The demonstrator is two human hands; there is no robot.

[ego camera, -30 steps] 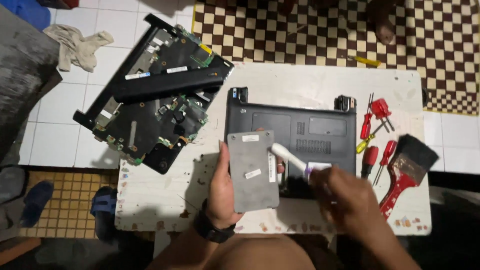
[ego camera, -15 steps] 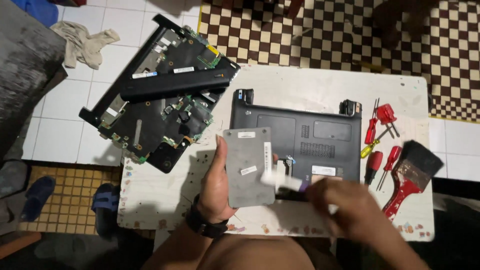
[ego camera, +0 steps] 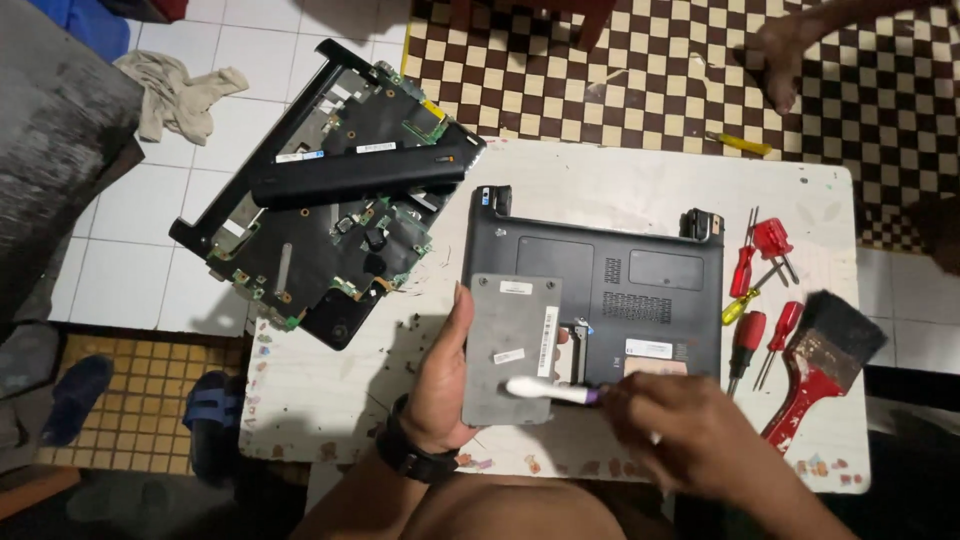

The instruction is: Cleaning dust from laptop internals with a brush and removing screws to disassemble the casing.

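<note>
Grey cover panel (ego camera: 512, 345) lifted in left hand (ego camera: 440, 385), clamped at its edge above the upturned laptop base (ego camera: 640, 275) on the worktop (ego camera: 600, 180); right hand (ego camera: 680, 435), closed on white brush (ego camera: 545, 390), now lower across the panel than a second ago.

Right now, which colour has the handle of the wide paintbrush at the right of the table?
Red, with worn patches: the paintbrush handle, in the head view.

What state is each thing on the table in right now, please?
grey cover panel: removed, held upright in left hand
small brush: gripped by right hand, head on panel
black laptop base: upside down, bay open
opened laptop: circuit boards exposed
screwdrivers: lying loose
paintbrush: lying flat
</note>
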